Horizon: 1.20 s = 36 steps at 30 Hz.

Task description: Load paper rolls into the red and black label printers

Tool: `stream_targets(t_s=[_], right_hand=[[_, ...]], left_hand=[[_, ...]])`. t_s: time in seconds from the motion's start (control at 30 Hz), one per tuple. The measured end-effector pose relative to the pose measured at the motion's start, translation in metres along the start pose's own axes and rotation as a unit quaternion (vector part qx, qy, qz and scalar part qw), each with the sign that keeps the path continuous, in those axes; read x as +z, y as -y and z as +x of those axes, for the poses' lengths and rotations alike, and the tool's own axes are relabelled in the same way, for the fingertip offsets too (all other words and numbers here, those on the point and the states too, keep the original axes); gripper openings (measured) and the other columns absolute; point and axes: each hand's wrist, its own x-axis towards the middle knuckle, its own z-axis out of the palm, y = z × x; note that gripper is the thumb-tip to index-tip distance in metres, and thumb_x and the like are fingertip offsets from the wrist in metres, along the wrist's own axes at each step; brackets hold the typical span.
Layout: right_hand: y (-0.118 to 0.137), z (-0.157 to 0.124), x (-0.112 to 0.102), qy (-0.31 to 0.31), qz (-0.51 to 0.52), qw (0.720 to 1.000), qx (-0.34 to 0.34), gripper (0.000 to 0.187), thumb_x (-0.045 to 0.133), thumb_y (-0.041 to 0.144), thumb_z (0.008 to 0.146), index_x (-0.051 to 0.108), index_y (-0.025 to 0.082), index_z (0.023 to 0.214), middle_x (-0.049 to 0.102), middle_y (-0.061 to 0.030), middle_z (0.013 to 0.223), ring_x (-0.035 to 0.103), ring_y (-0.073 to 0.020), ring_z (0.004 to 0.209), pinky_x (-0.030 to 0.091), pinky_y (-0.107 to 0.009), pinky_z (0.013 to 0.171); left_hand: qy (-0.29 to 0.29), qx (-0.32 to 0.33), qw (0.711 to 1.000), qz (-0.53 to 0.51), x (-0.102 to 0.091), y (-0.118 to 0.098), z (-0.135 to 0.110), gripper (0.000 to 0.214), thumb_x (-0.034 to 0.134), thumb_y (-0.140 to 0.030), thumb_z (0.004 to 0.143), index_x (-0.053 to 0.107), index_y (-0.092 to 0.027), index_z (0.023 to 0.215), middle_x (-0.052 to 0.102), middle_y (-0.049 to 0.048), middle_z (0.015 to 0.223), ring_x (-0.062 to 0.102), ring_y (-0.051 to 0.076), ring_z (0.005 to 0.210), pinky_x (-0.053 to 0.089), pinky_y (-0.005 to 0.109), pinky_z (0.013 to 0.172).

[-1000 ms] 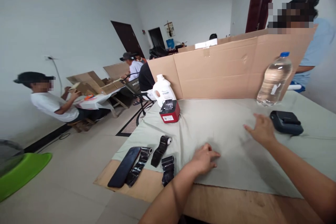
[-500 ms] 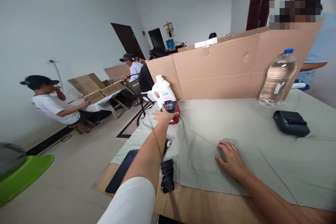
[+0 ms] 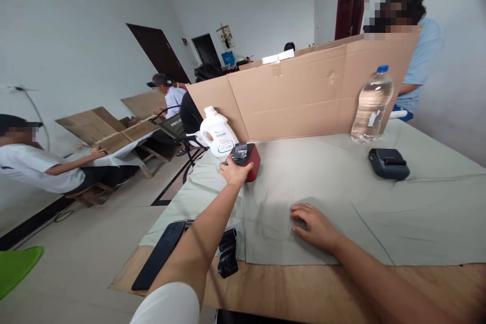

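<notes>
My left hand (image 3: 233, 172) reaches far forward and closes round the near side of a small red device (image 3: 251, 159) with a black top, which stands on the grey cloth (image 3: 341, 197). My right hand (image 3: 315, 225) lies flat on the cloth, fingers spread, holding nothing. A white jug (image 3: 216, 132) stands just behind the red device. A black phone (image 3: 158, 254) and a black roll (image 3: 228, 259) lie by my left forearm at the table's near left corner.
A clear water bottle (image 3: 371, 105) and a small black printer (image 3: 388, 163) stand at the right. A cardboard screen (image 3: 304, 93) walls the far edge, with a person in light blue behind it. Other people sit at cardboard-covered tables on the left.
My left hand went from resting on the cloth to the red device and now grips it. My right hand drew back toward me and lies flat. The view has swung a little to the right.
</notes>
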Motion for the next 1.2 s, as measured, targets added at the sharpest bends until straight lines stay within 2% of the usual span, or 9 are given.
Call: stream_targets(t_s=[0.1, 0.2, 0.27, 0.37, 0.47, 0.73, 0.93, 1.07, 1.2], right_hand=[[-0.007, 0.000, -0.001, -0.048, 0.132, 0.990, 0.024, 0.038, 0.054, 0.044, 0.085, 0.059, 0.023, 0.117, 0.059, -0.0107, 0.127, 0.053, -0.0246, 0.120, 0.043, -0.044, 0.102], [-0.018, 0.001, -0.001, -0.159, 0.228, 0.957, 0.087, 0.060, 0.051, 0.053, 0.086, 0.038, 0.026, 0.139, 0.042, -0.0107, 0.145, 0.045, -0.0248, 0.130, 0.040, -0.046, 0.106], [-0.025, 0.002, -0.003, -0.189, 0.271, 0.939, 0.094, 0.069, 0.048, 0.056, 0.087, 0.025, 0.029, 0.146, 0.032, -0.0087, 0.152, 0.040, -0.0232, 0.134, 0.036, -0.046, 0.110], [-0.032, 0.001, -0.006, -0.203, 0.287, 0.930, 0.104, 0.075, 0.044, 0.059, 0.088, 0.014, 0.029, 0.149, 0.021, -0.0080, 0.157, 0.029, -0.0217, 0.141, 0.026, -0.046, 0.115], [-0.036, 0.001, -0.010, -0.201, 0.276, 0.931, 0.127, 0.078, 0.039, 0.065, 0.087, 0.016, 0.024, 0.150, 0.018, -0.0095, 0.158, 0.018, -0.0209, 0.145, 0.016, -0.045, 0.119], [-0.034, 0.004, -0.017, -0.180, 0.266, 0.937, 0.139, 0.073, 0.024, 0.067, 0.090, 0.022, 0.024, 0.150, 0.021, -0.0072, 0.158, 0.016, -0.0191, 0.145, 0.015, -0.044, 0.119], [-0.030, 0.004, -0.020, -0.170, 0.277, 0.936, 0.135, 0.071, 0.024, 0.066, 0.091, 0.033, 0.022, 0.146, 0.033, -0.0082, 0.153, 0.027, -0.0206, 0.142, 0.019, -0.043, 0.118], [-0.025, 0.001, -0.023, -0.222, 0.201, 0.948, 0.109, 0.064, 0.025, 0.061, 0.093, 0.034, 0.025, 0.145, 0.030, -0.0072, 0.154, 0.024, -0.0204, 0.143, 0.018, -0.045, 0.119], [-0.018, -0.003, -0.032, -0.218, 0.080, 0.971, 0.055, 0.056, 0.022, 0.056, 0.095, 0.046, 0.028, 0.137, 0.019, -0.0034, 0.158, 0.010, -0.0227, 0.146, 0.014, -0.050, 0.118]], left_hand=[[0.024, 0.077, 0.995, -0.054, -0.016, -0.015, -0.048, 0.081, 0.077, -0.048, 0.058, 0.042, -0.025, 0.128, 0.038, 0.0116, 0.122, 0.038, 0.034, 0.125, 0.031, 0.048, 0.105], [0.056, 0.153, 0.979, -0.120, -0.029, -0.023, -0.106, 0.080, 0.080, -0.042, 0.055, 0.045, -0.024, 0.124, 0.040, 0.0089, 0.118, 0.041, 0.031, 0.122, 0.032, 0.046, 0.106], [0.075, 0.185, 0.967, -0.160, -0.032, -0.024, -0.144, 0.080, 0.082, -0.039, 0.052, 0.046, -0.023, 0.121, 0.042, 0.0077, 0.115, 0.043, 0.029, 0.119, 0.034, 0.045, 0.106], [0.094, 0.168, 0.961, -0.198, -0.027, -0.023, -0.193, 0.078, 0.083, -0.037, 0.050, 0.048, -0.024, 0.118, 0.040, 0.0081, 0.117, 0.041, 0.030, 0.120, 0.033, 0.046, 0.106], [0.096, 0.103, 0.964, -0.224, -0.018, -0.021, -0.221, 0.080, 0.084, -0.039, 0.048, 0.048, -0.025, 0.117, 0.034, 0.0100, 0.124, 0.035, 0.034, 0.126, 0.028, 0.049, 0.108], [0.079, 0.060, 0.940, -0.327, -0.010, -0.018, -0.241, 0.090, 0.090, -0.033, 0.036, 0.050, -0.024, 0.116, 0.031, 0.0133, 0.128, 0.025, 0.041, 0.132, 0.019, 0.054, 0.110], [0.103, 0.101, 0.940, -0.310, -0.011, -0.002, -0.249, 0.073, 0.080, -0.041, 0.060, 0.048, -0.023, 0.123, 0.033, 0.0146, 0.132, 0.027, 0.036, 0.133, 0.019, 0.048, 0.113], [0.122, 0.064, 0.905, -0.402, -0.010, 0.009, -0.233, 0.051, 0.060, -0.042, 0.081, 0.047, -0.021, 0.125, 0.041, 0.0133, 0.132, 0.036, 0.028, 0.130, 0.026, 0.040, 0.112], [0.248, -0.056, 0.835, -0.487, -0.004, 0.014, -0.211, 0.050, 0.049, -0.045, 0.087, 0.044, -0.022, 0.131, 0.043, 0.0095, 0.141, 0.037, 0.023, 0.133, 0.030, 0.035, 0.111]])
